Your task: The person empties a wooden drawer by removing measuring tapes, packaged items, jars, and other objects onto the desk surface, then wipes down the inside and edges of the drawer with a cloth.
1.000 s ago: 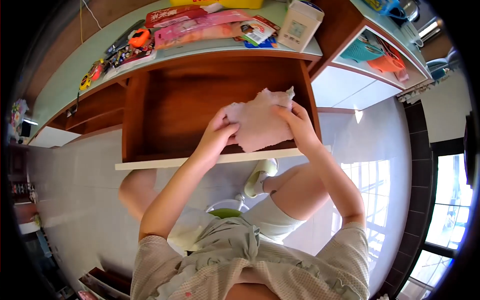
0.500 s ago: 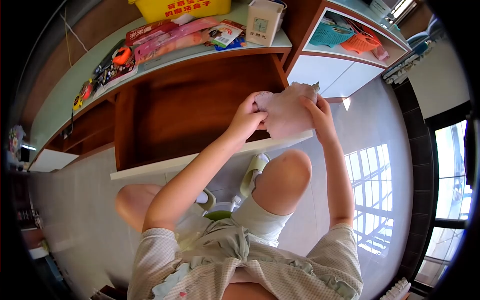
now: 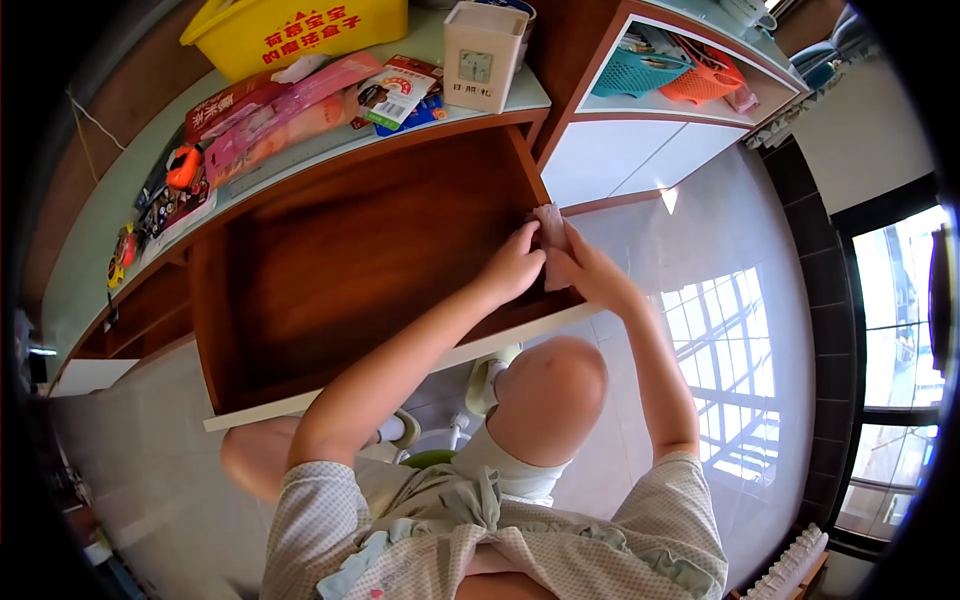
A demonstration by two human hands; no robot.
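Over the right end of the open wooden drawer (image 3: pixel 360 270), a pale pinkish tissue (image 3: pixel 551 222) is bunched into a narrow, folded strip. My left hand (image 3: pixel 513 266) pinches it from the left side, fingers closed. On the other side my right hand (image 3: pixel 592 274) grips it too, thumb and fingers pressed against the folds. The tissue's lower end hangs near the drawer's front right corner. Part of it is hidden behind my fingers.
Above the drawer, a glass-topped counter holds a yellow bin (image 3: pixel 300 38), several flat packages (image 3: pixel 290 105), an orange tape measure (image 3: pixel 184 166) and a beige box (image 3: pixel 484 58). Teal (image 3: pixel 640 72) and orange baskets (image 3: pixel 703 80) sit in the cabinet shelf. My knees are under the drawer front.
The tissue was spread wide between my hands and is now folded into a narrow bundle. Both hands have come closer together and lower. The view has shifted slightly.
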